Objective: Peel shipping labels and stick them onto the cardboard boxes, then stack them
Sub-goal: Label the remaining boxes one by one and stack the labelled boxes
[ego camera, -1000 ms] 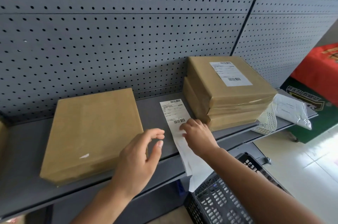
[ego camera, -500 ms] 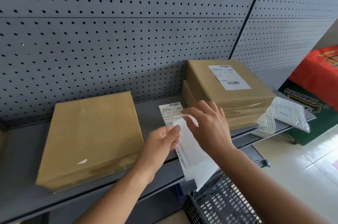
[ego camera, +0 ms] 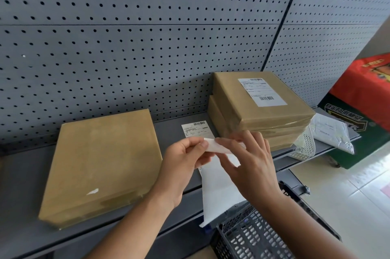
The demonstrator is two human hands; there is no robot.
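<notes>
Just right of the flat brown cardboard box (ego camera: 101,163), a thin white label strip (ego camera: 217,191) is pinched at its curled top by the left hand (ego camera: 181,165) and the right hand (ego camera: 251,165)

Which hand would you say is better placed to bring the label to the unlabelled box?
Left. The left hand pinches the label strip right beside the unlabelled box; the right hand grips the strip on the far side, nearer the labelled stack.
</notes>
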